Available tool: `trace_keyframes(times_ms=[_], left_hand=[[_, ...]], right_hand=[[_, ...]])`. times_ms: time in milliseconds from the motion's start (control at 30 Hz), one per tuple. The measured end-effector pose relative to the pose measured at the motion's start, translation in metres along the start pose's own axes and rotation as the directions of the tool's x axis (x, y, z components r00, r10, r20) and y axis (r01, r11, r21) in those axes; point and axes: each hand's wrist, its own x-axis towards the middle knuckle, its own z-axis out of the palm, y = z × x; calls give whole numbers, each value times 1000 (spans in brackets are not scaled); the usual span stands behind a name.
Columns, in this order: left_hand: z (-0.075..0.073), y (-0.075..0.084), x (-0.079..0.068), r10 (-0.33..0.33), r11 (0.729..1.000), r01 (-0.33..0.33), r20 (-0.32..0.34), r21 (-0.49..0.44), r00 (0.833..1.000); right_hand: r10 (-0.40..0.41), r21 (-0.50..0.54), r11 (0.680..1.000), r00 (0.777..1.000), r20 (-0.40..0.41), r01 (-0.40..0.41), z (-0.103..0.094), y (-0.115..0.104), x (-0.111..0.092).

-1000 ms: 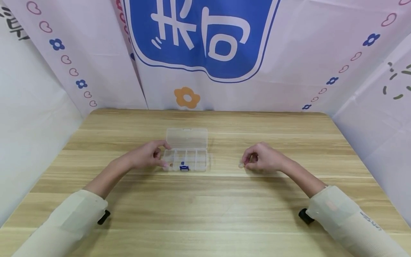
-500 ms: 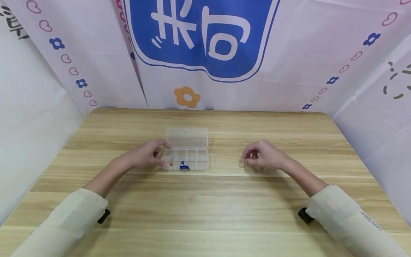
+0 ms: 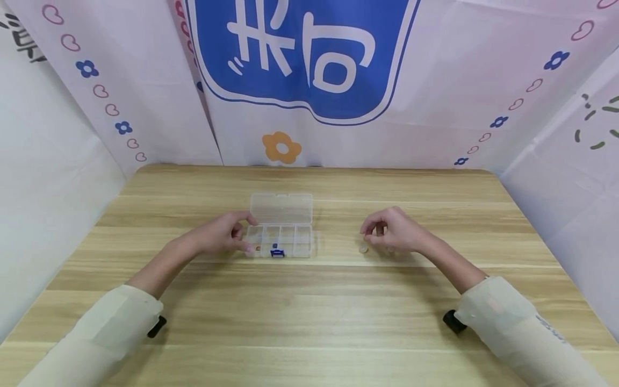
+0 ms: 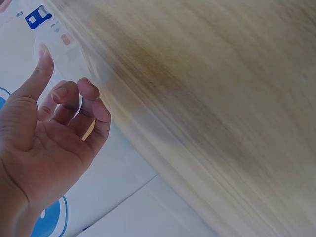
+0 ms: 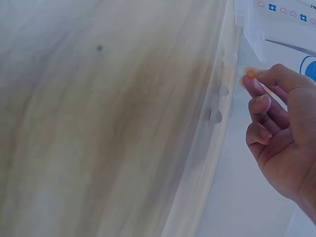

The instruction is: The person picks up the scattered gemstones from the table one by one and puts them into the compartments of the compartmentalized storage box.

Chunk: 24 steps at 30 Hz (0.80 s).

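Compartment box (image 3: pixel 295 236), left of frame centre, we see gripped by the left hand (image 3: pixel 221 233), likely for steadiness; right hand (image 3: pixel 391 230) hovers beside translucent discs (image 5: pixel 216 117), its grip we cannot tell

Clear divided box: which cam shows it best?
Head: nearly the whole box, open lid included, little covered. Left wrist shows only part of it, with the blue latch, near the frame edge; right wrist: can't make it out.

head view bright; soft shadows, pale sheen on table (image 3: pixel 309 312); wrist views dimmer, hazy, blurred
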Motion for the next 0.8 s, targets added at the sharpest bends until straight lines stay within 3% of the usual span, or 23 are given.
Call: trace_keyframes(times_ms=[333, 800], left_hand=[[1, 0, 0, -4, 1000, 4, 1, -5, 1000], [2, -1, 1, 5, 1000, -5, -3, -5, 1000]], right_hand=[[19, 46, 999, 1000, -19, -18, -1, 0, 6], [-53, 84, 995, 997, -57, 57, 3, -4, 18]])
